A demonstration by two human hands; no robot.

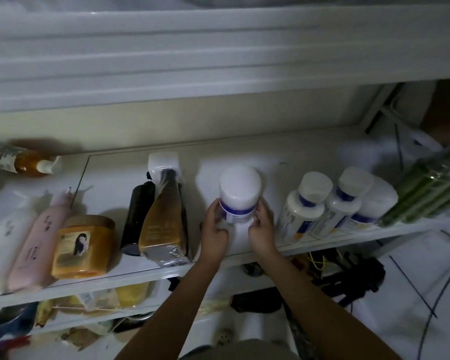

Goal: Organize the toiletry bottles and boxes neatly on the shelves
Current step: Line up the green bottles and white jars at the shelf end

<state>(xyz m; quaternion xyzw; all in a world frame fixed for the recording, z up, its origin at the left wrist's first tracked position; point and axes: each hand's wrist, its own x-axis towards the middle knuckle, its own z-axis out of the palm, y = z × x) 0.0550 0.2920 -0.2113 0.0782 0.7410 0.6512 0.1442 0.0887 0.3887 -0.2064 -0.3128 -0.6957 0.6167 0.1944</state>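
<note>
I held the white jar (238,193) with both hands, my left hand (215,229) curled round one side and my right hand (263,227) round the other, and it stood upright in the middle of the shelf (115,284). If I slid it too far toward the right end of the shelf, it could bump the white bottles (303,216) there and knock them over one after another.
</note>
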